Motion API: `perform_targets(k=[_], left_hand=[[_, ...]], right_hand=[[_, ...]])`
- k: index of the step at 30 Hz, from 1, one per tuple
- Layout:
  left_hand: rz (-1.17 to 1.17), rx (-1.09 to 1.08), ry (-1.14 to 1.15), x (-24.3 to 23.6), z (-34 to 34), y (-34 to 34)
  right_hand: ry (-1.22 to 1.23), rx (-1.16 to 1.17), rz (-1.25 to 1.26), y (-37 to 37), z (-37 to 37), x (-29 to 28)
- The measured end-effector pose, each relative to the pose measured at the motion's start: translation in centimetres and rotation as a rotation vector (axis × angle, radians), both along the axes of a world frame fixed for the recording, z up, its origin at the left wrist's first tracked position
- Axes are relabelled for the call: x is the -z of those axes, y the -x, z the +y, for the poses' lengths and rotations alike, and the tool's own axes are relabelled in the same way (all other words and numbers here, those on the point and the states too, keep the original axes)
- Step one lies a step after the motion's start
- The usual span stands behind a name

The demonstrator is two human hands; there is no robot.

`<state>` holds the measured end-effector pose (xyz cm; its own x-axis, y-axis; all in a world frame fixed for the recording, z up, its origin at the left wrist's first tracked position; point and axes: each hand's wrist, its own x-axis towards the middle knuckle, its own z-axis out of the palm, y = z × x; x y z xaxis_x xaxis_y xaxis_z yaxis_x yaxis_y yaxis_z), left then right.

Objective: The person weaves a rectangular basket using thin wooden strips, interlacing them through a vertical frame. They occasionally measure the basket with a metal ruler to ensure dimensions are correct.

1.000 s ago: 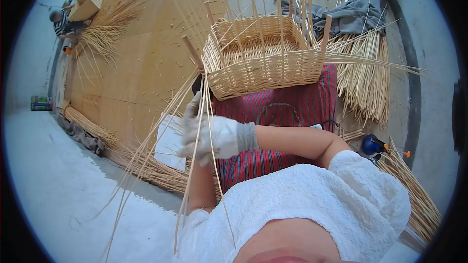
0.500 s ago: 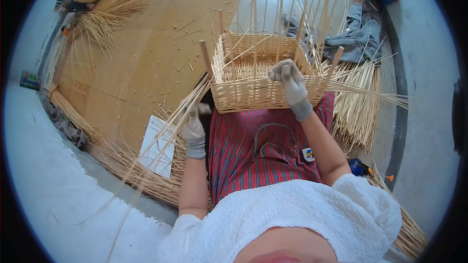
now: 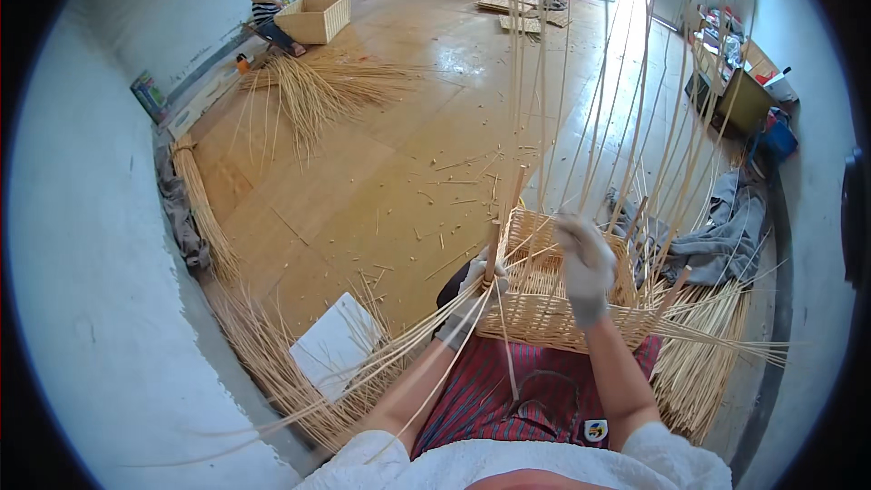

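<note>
A half-woven wicker basket (image 3: 535, 319) rests on my lap, open side up, with wooden corner posts and tall upright stakes rising from its rim. My left hand (image 3: 474, 295), in a pale glove with a grey cuff, is closed around the basket's near left corner at the foot of a wooden post (image 3: 494, 249). Loose willow rods (image 3: 399, 358) run from that corner across this hand toward the lower left. Above the basket's opening is my right hand (image 3: 585, 259), gloved too. Motion blurs its fingers, so whether it holds a rod cannot be told.
Bundles of rods lie on my left (image 3: 263, 372) and right (image 3: 703, 354), with a white board (image 3: 337, 345) on the left one. Grey cloth (image 3: 726, 240) is bunched at the right. Further off, a person (image 3: 272, 14) sits beside a larger basket (image 3: 315, 20).
My view has tilted up, showing more of the room. My left hand has come up from the loose rods to the basket's corner. The right hand has shifted from the near rim to above the opening.
</note>
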<state>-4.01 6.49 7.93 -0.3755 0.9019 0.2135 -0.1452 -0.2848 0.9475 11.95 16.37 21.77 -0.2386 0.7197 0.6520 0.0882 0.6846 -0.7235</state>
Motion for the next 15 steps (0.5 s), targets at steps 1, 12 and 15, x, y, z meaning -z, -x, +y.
perform_targets(k=[1, 12, 15], left_hand=[[-0.098, -0.011, 0.009, -0.3, 0.1, -0.4], [-0.165, 0.028, 0.141, 3.0, 1.2, 0.1], [0.017, -0.104, 0.06, 3.7, 0.5, -0.5]], right_hand=[[-0.22, 0.062, -0.173, 2.4, 1.3, -1.1], [0.626, -0.075, 0.277, -12.8, -7.1, 13.8], [0.211, -0.021, -0.186, -8.2, -8.8, 9.6]])
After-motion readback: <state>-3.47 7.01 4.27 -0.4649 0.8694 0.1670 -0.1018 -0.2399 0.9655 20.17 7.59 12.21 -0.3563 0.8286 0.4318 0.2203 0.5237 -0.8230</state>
